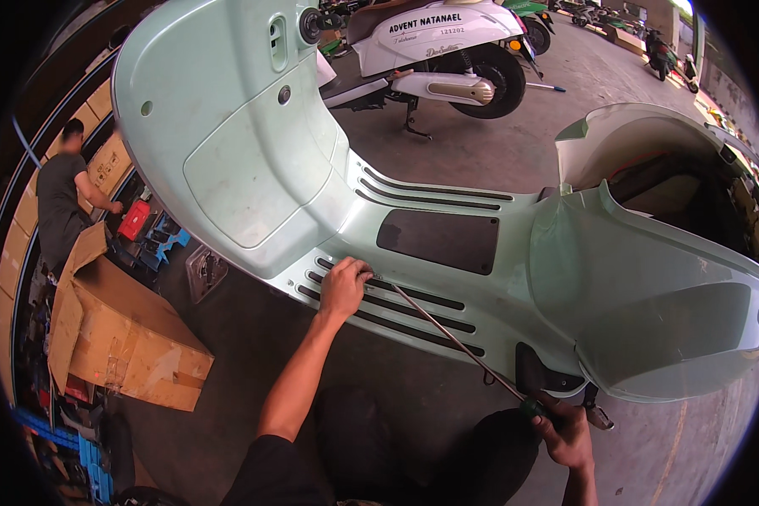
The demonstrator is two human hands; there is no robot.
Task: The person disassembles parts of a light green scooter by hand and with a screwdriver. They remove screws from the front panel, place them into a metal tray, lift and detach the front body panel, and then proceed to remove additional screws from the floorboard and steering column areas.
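A mint-green scooter body [447, 219] spans the middle of the view, its footboard lined with black rubber strips [430, 333]. On the near side of that footboard rests my left hand [344, 288], fingers curled together; whatever they pinch is too small to make out. My right hand [567, 436] is closed around the dark handle of a long screwdriver [447, 331]. The thin shaft slants up and left across the strips, and its tip ends beside the left fingertips. A dark rectangular panel [440, 239] lies in the middle of the footboard.
Beyond the body stands a white scooter [434, 42]. An open cardboard box [135, 337] sits on the floor at left, near a person [66, 194] by shelving, a red case [134, 220] and blue parts [164, 244]. The green rear section [658, 287] rises at right.
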